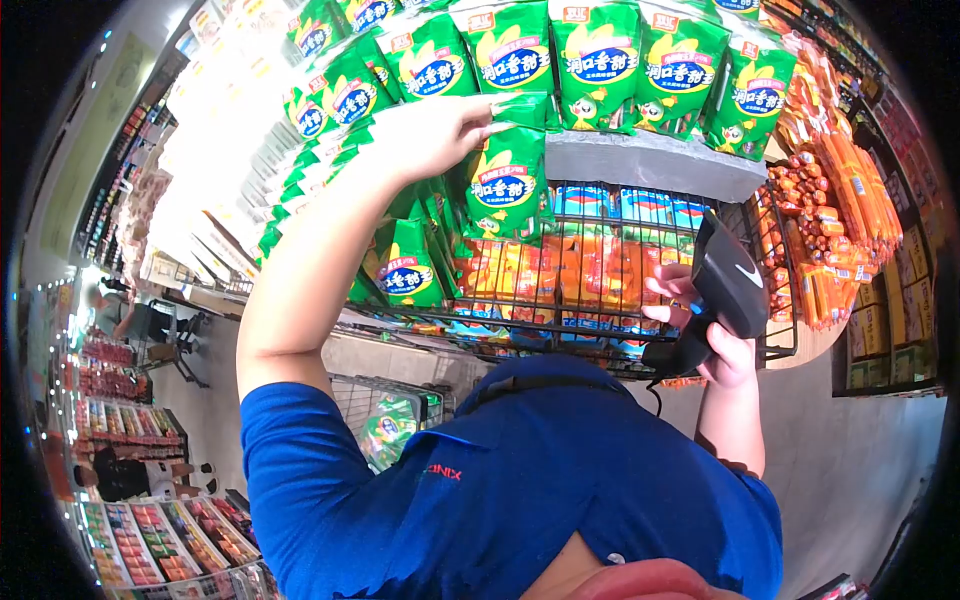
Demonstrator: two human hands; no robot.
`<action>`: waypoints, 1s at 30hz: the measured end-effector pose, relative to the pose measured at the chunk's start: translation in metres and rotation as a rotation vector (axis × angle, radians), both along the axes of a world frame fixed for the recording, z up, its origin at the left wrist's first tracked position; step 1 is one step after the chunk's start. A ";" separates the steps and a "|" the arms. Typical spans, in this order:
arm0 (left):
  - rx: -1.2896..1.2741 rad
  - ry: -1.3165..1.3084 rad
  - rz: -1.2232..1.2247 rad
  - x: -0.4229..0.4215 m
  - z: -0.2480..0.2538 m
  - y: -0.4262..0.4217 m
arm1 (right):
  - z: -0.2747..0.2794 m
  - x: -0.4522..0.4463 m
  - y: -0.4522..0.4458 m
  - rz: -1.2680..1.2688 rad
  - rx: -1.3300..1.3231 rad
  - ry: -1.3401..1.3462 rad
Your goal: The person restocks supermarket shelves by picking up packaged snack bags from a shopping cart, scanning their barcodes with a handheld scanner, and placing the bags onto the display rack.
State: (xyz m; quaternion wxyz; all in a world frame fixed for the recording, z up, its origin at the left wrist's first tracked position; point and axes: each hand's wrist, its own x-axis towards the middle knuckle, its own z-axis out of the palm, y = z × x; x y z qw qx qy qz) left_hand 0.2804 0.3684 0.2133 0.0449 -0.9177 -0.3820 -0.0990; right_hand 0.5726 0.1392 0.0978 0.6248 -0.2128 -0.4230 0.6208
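My left hand (450,135) pinches the top edge of a green snack bag (507,185), which hangs upright over the black wire basket at the left end of a grey ledge (650,165). A row of similar green bags (515,50) stands just beyond. My right hand (732,358) is wrapped round the handle of a black handheld device (730,280) with a white mark, held over the basket's right part. More green bags (408,265) lean together below my left forearm.
The wire basket (600,335) holds orange and blue packs. Orange sausage packs (850,200) hang at the right. Behind my left arm is a cart (435,400) with green bags. Another cart (165,335) and a person (130,478) are farther left, beside stocked shelves (160,545).
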 end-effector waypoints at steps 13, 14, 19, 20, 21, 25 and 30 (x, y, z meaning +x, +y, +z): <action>0.392 -0.245 -0.080 -0.019 0.021 -0.051 | -0.002 0.004 0.002 0.039 0.047 -0.106; 0.463 -0.329 -0.117 -0.022 0.021 -0.065 | -0.003 0.004 0.002 0.038 0.043 -0.118; 0.278 -0.439 -0.407 -0.028 -0.014 -0.134 | 0.001 0.003 0.002 0.044 0.016 -0.182; 0.216 -0.449 -0.468 -0.028 -0.028 -0.143 | 0.002 0.003 0.002 0.052 0.018 -0.189; 0.182 -0.460 -0.435 -0.026 -0.041 -0.151 | 0.004 0.002 0.002 0.051 0.017 -0.200; -0.012 -0.559 -0.373 -0.025 -0.083 -0.169 | 0.004 -0.001 0.003 0.047 -0.013 -0.187; -0.050 -0.767 -0.342 -0.041 -0.114 -0.185 | -0.002 0.003 0.005 0.096 0.021 -0.186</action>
